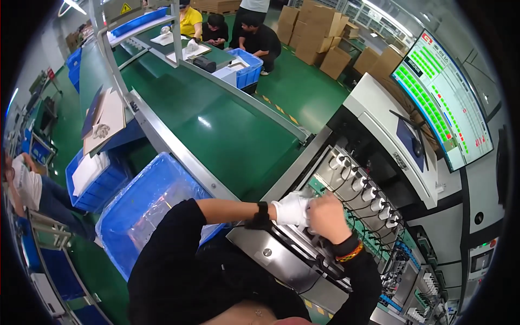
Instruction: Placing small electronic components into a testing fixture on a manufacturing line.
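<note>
My left hand [292,210], in a white glove, meets my right hand [329,219] over the near end of a test fixture [319,174]. The left fingers are hidden behind the right hand. My right hand is bare, with its fingers curled in against the glove; some blur covers them, and whatever they hold cannot be made out. Just beyond my hands, a row of white power adapters [358,183] with black cables sits in the fixture. Below my hands is a metal-fronted machine box [265,250].
A green conveyor belt [216,138] runs ahead, with several people at its far side. Left of me stands a plastic-lined blue bin [122,216], beside a smaller blue crate [100,181]. At right, a monitor [444,103] rises above a white cabinet [387,132].
</note>
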{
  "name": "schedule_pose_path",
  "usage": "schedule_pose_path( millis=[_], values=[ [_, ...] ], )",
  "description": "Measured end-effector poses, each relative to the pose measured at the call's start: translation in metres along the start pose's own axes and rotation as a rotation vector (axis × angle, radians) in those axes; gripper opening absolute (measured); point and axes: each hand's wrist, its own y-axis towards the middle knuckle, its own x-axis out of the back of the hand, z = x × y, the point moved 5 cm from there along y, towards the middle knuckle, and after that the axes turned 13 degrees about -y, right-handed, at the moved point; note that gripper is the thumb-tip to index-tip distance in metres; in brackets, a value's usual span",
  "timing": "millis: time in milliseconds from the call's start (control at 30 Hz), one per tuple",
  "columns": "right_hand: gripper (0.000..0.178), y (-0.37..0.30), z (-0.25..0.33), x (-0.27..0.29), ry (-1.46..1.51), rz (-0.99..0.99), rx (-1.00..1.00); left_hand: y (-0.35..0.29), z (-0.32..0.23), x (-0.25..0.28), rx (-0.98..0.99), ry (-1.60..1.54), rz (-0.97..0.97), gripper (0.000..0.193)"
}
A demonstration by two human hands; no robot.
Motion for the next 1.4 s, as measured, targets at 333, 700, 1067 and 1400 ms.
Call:
schedule_pose_path(
  millis=[333,700,1067,1400],
  values=[
    [0.011,-0.01,-0.01,0.019,0.378,-0.109,-0.017,0.007,-0.061,0.057,0.222,0.107,0.135,0.035],
    [0.011,-0.03,-0.025,0.017,0.089,0.04,0.046,-0.041,0.083,0.227,0.579,0.543,0.117,0.042],
    [0.024,-0.035,-0.024,-0.015,-0.145,0.577,0.224,-0.029,0.17,0.226,0.928,0.898,0.204,0.071],
    [0.018,0.011,-0.051,0.013,0.308,0.025,-0.161,0.054,-0.025,0.073,-0.047,0.012,0.301,0.038]
  ],
)
